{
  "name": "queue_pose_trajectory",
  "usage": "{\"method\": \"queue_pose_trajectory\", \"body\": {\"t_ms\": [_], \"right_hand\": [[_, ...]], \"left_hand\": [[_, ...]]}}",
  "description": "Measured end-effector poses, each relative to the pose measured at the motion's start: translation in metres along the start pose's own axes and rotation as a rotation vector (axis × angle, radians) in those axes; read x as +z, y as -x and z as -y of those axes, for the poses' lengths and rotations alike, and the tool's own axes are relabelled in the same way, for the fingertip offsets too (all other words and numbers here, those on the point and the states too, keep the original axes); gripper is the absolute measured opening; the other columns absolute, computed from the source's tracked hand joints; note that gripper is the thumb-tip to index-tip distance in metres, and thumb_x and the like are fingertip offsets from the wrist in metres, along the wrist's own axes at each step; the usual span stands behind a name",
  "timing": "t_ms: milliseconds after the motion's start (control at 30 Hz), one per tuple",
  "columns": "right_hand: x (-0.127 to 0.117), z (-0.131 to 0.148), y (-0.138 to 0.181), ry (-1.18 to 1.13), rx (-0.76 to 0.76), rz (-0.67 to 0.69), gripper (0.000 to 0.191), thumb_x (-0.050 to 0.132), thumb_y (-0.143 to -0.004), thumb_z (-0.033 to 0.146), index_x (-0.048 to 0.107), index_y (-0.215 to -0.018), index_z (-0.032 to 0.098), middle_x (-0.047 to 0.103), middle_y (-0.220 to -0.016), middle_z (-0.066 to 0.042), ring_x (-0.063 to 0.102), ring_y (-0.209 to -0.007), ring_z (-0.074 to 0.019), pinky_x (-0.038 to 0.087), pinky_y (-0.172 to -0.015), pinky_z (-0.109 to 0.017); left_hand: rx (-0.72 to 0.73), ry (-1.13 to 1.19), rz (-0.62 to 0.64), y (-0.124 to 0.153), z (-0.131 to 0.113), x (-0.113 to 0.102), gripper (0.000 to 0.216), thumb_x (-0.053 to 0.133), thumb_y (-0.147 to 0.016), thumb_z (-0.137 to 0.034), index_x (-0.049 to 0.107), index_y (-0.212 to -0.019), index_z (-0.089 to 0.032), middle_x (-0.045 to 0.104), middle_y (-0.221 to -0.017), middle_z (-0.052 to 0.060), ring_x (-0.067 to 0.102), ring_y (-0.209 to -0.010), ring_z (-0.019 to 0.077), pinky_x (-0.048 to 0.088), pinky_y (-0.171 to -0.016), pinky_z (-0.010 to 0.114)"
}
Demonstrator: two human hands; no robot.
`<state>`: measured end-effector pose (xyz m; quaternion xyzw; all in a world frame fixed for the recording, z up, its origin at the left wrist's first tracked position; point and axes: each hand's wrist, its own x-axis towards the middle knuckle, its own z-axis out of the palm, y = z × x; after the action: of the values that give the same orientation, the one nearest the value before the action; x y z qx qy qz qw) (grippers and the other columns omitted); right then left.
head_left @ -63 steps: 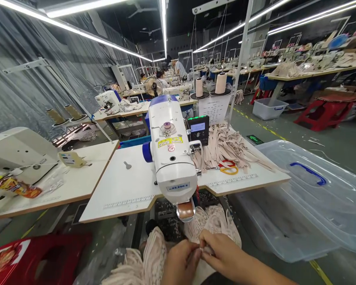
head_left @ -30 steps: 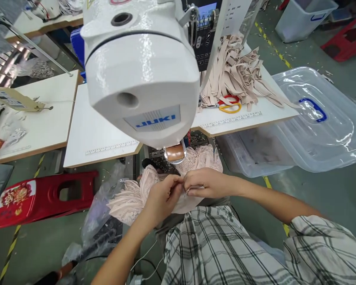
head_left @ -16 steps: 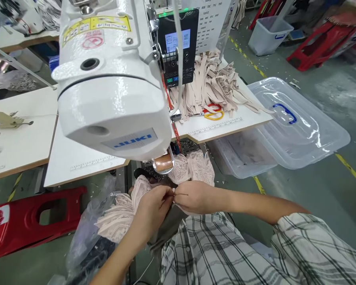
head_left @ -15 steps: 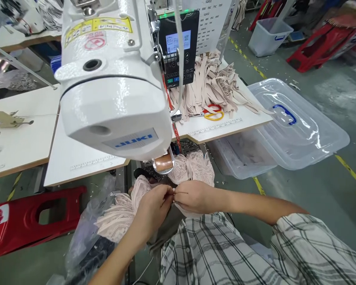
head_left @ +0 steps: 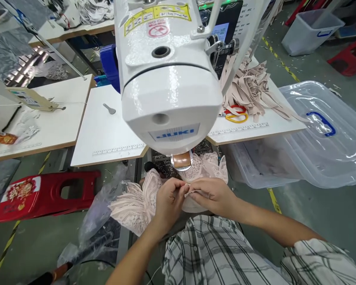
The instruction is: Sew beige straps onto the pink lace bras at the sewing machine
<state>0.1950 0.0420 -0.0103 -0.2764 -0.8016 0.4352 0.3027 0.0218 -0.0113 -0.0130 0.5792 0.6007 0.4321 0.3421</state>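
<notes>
My left hand (head_left: 168,200) and my right hand (head_left: 214,195) meet in my lap, just below the head of a white Juki sewing machine (head_left: 169,83). Both pinch the edge of a small pale pink lace piece (head_left: 192,192) between fingertips. More pink lace pieces (head_left: 136,204) are heaped to the left of my left hand and behind both hands (head_left: 209,166). My checked shirt fills the bottom of the view.
On the white sewing table (head_left: 106,134) lie a heap of beige straps (head_left: 252,89) and red-and-yellow scissors (head_left: 235,114). A clear plastic bin with its lid (head_left: 320,134) stands right. A red stool (head_left: 44,194) lies on the floor left, beside a plastic bag (head_left: 97,213).
The view has shifted, so the machine head now sits more to the right and closer overhead. My hands stay together in my lap, still working the same lace edge.
</notes>
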Motion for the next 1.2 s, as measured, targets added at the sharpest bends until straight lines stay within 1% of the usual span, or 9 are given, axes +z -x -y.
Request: {"method": "queue_pose_trajectory", "body": {"t_ms": [100, 233, 367, 467, 600, 733, 900, 1067, 1200], "right_hand": [[-0.002, 0.003, -0.003, -0.036, 0.055, 0.002, 0.015, 0.056, -0.093, 0.025, 0.070, -0.094, 0.020, 0.076, -0.092, -0.004, 0.071, -0.084, -0.0165, 0.053, -0.074, -0.026], [-0.004, 0.002, -0.009, -0.097, 0.140, -0.020, 0.016, 0.056, -0.092, 0.028, 0.070, -0.090, 0.020, 0.075, -0.087, -0.003, 0.068, -0.079, -0.0157, 0.050, -0.072, -0.025], [-0.014, -0.002, -0.016, 0.049, 0.180, 0.039, 0.021, 0.052, -0.095, 0.030, 0.068, -0.085, 0.020, 0.066, -0.070, 0.001, 0.058, -0.065, -0.0127, 0.039, -0.061, -0.022], [-0.026, -0.002, -0.024, 0.204, 0.137, 0.048, 0.023, 0.052, -0.095, 0.031, 0.067, -0.083, 0.020, 0.064, -0.068, 0.000, 0.055, -0.064, -0.0131, 0.034, -0.061, -0.024], [-0.036, 0.003, -0.033, 0.132, 0.155, 0.125, 0.018, 0.054, -0.093, 0.027, 0.068, -0.085, 0.019, 0.068, -0.073, -0.001, 0.057, -0.067, -0.0132, 0.035, -0.063, -0.024], [-0.040, 0.006, -0.038, -0.024, 0.239, 0.230, 0.018, 0.055, -0.090, 0.025, 0.067, -0.080, 0.018, 0.066, -0.070, 0.001, 0.056, -0.064, -0.0126, 0.036, -0.061, -0.024], [-0.042, 0.008, -0.040, -0.138, 0.290, 0.314, 0.014, 0.056, -0.086, 0.018, 0.069, -0.080, 0.019, 0.070, -0.072, 0.002, 0.059, -0.066, -0.0125, 0.040, -0.066, -0.025], [-0.045, 0.011, -0.042, -0.054, 0.248, 0.318, 0.013, 0.059, -0.085, 0.016, 0.072, -0.088, 0.019, 0.073, -0.077, 0.001, 0.062, -0.071, -0.0143, 0.041, -0.069, -0.026], [-0.045, 0.012, -0.039, 0.073, 0.214, 0.314, 0.013, 0.060, -0.087, 0.019, 0.072, -0.092, 0.019, 0.074, -0.082, -0.001, 0.063, -0.072, -0.0161, 0.039, -0.067, -0.027]], "left_hand": [[0.100, -0.079, -0.039, -0.001, 0.002, -0.002, 0.018, 0.054, -0.093, -0.023, 0.063, -0.078, -0.020, 0.066, -0.072, 0.001, 0.061, -0.066, 0.0137, 0.048, -0.062, 0.024], [0.121, -0.054, -0.031, -0.001, 0.006, 0.000, 0.014, 0.054, -0.094, -0.021, 0.067, -0.089, -0.019, 0.071, -0.084, 0.004, 0.066, -0.077, 0.0154, 0.052, -0.068, 0.025], [0.165, -0.138, -0.077, -0.001, 0.004, -0.003, 0.014, 0.055, -0.095, -0.019, 0.068, -0.088, -0.018, 0.071, -0.079, 0.002, 0.066, -0.071, 0.0136, 0.051, -0.062, 0.022], [0.304, -0.239, -0.063, -0.003, -0.003, -0.010, 0.013, 0.056, -0.095, -0.019, 0.069, -0.092, -0.019, 0.073, -0.078, 0.002, 0.066, -0.068, 0.0129, 0.051, -0.061, 0.022], [0.447, -0.269, -0.030, -0.008, -0.011, -0.018, 0.012, 0.058, -0.094, -0.015, 0.069, -0.097, -0.019, 0.074, -0.080, 0.003, 0.068, -0.070, 0.0124, 0.052, -0.063, 0.022], [0.402, -0.280, -0.013, -0.013, -0.011, -0.021, 0.011, 0.059, -0.095, -0.019, 0.070, -0.094, -0.020, 0.074, -0.078, 0.002, 0.067, -0.066, 0.0116, 0.052, -0.061, 0.021], [0.364, -0.268, 0.007, -0.015, -0.010, -0.019, 0.012, 0.060, -0.094, -0.021, 0.071, -0.091, -0.020, 0.072, -0.072, 0.000, 0.063, -0.057, 0.0093, 0.049, -0.055, 0.019], [0.265, -0.233, 0.078, -0.018, -0.015, -0.023, 0.013, 0.059, -0.094, -0.022, 0.071, -0.089, -0.021, 0.072, -0.071, -0.001, 0.062, -0.058, 0.0105, 0.049, -0.056, 0.019], [0.185, -0.247, 0.191, -0.025, -0.017, -0.027, 0.019, 0.055, -0.095, -0.025, 0.071, -0.105, -0.021, 0.075, -0.082, 0.002, 0.066, -0.065, 0.0141, 0.050, -0.058, 0.022]]}}
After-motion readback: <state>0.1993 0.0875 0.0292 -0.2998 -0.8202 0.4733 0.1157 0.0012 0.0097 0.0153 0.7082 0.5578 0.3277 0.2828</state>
